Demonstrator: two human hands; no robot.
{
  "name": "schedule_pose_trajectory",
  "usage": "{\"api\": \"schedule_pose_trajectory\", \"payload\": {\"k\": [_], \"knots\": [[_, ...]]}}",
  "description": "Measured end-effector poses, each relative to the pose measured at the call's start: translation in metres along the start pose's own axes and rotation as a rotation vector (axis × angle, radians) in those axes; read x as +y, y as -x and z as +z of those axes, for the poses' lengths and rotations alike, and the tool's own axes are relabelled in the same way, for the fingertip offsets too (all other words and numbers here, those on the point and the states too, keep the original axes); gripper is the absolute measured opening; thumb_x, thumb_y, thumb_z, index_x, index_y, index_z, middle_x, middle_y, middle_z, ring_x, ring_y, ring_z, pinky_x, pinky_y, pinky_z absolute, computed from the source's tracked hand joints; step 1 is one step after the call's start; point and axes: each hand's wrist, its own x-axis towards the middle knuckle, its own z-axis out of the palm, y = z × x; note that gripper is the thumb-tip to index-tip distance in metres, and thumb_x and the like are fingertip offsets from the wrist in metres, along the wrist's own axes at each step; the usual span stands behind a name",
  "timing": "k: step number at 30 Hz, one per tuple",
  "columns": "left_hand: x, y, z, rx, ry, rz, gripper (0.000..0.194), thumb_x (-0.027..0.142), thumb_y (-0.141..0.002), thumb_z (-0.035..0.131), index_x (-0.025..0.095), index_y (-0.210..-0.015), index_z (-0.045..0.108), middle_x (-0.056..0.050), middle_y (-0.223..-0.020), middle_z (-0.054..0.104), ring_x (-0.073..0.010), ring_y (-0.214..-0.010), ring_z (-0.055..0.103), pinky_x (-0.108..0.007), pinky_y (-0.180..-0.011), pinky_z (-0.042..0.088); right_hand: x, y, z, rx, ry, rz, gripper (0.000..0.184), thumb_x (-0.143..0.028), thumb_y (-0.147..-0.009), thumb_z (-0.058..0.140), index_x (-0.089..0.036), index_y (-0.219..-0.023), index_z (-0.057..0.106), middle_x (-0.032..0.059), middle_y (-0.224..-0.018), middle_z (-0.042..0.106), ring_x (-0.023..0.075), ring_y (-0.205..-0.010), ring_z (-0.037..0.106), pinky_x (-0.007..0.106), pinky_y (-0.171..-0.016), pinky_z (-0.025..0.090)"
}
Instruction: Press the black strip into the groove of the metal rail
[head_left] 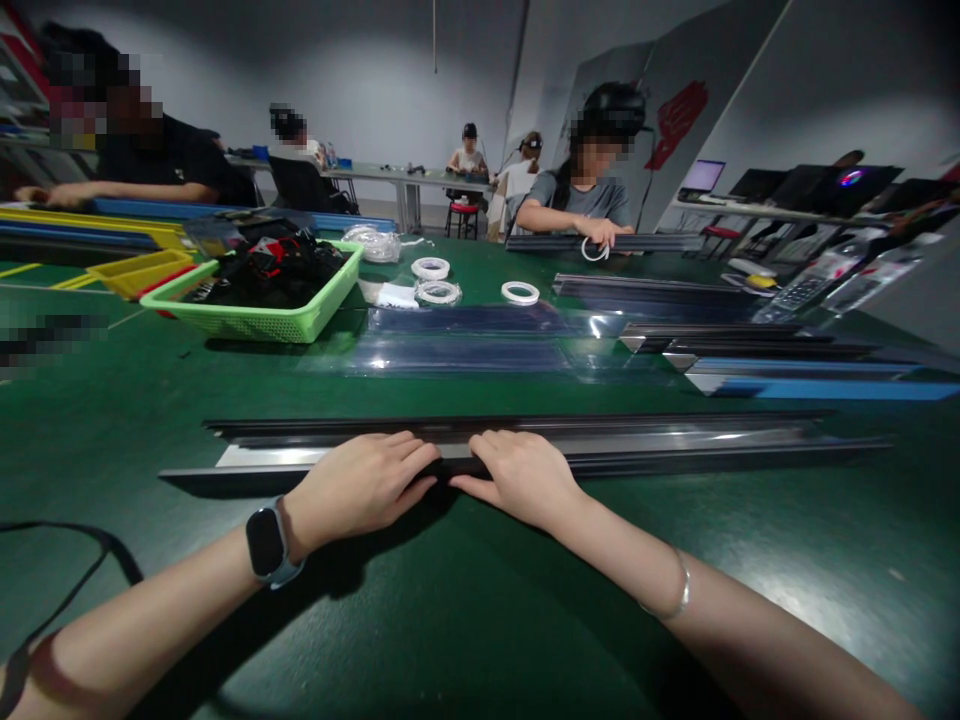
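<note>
A long black channel-shaped profile (697, 462) lies crosswise on the green table in front of me, its silvery inner face showing between two dark edges. My left hand (364, 485) grips the near edge left of the middle, with fingers over the top and thumb on the near side. Close beside it, my right hand (529, 478) is closed on the same edge in a like grip, fingertips inside the channel. Only a small gap parts the two hands. Whatever lies under the fingers is hidden.
Beyond the profile lie clear plastic sheets (465, 350). Rolls of white tape (520, 292) and a green basket (262, 322) of dark parts stand farther back. More profiles (825, 385) lie at right. Opposite, a co-worker (600, 195) holds a white ring over another profile.
</note>
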Motion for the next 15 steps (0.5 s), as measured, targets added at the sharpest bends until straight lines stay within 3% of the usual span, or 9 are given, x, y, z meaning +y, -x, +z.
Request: {"api": "schedule_pose_trajectory", "payload": {"k": [7, 15], "knots": [[-0.0025, -0.0004, 0.0037, 0.041, 0.017, 0.012, 0.017, 0.028, -0.091, 0.041, 0.018, -0.095, 0.054, -0.005, -0.084, 0.06, -0.0184, -0.08, 0.058, -0.03, -0.071, 0.047, 0.0011, -0.0004, 0.0009, -0.002, -0.003, -0.005, 0.04, -0.055, -0.088, 0.04, -0.017, -0.084, 0.054, 0.0049, -0.075, 0.062, 0.0177, -0.071, 0.059, 0.027, -0.06, 0.034], [-0.0015, -0.0009, 0.0031, 0.003, 0.014, 0.004, 0.019, 0.028, -0.091, 0.041, 0.017, -0.099, 0.053, -0.006, -0.088, 0.06, -0.0198, -0.084, 0.058, -0.033, -0.074, 0.048, 0.0018, 0.0001, 0.0011, -0.013, 0.0, -0.007, 0.041, -0.056, -0.088, 0.039, -0.017, -0.084, 0.053, 0.0045, -0.075, 0.062, 0.0182, -0.072, 0.058, 0.028, -0.061, 0.034]]}}
